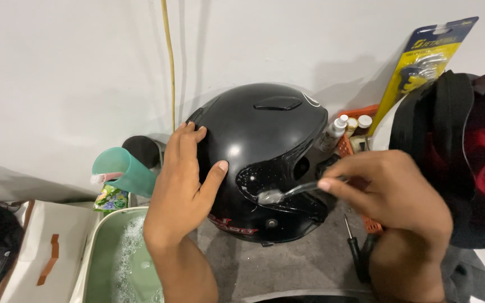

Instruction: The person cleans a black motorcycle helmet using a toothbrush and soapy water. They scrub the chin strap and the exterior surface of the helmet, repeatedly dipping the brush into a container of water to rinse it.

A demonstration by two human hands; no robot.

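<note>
A glossy black helmet [265, 140] stands on a grey surface against the white wall. My left hand [183, 179] lies flat on its left side, fingers spread, steadying it. My right hand [394, 193] grips a clear-handled toothbrush [287, 192] whose bristle head touches the helmet's lower side, where white soap flecks show.
A green basin [99, 258] of soapy water sits at lower left, with a teal cup [122, 168] behind it. An orange basket [346, 143] with small bottles is at the back right. A second helmet [467, 157] with a red lining is at right. A screwdriver [355, 249] lies near my right wrist.
</note>
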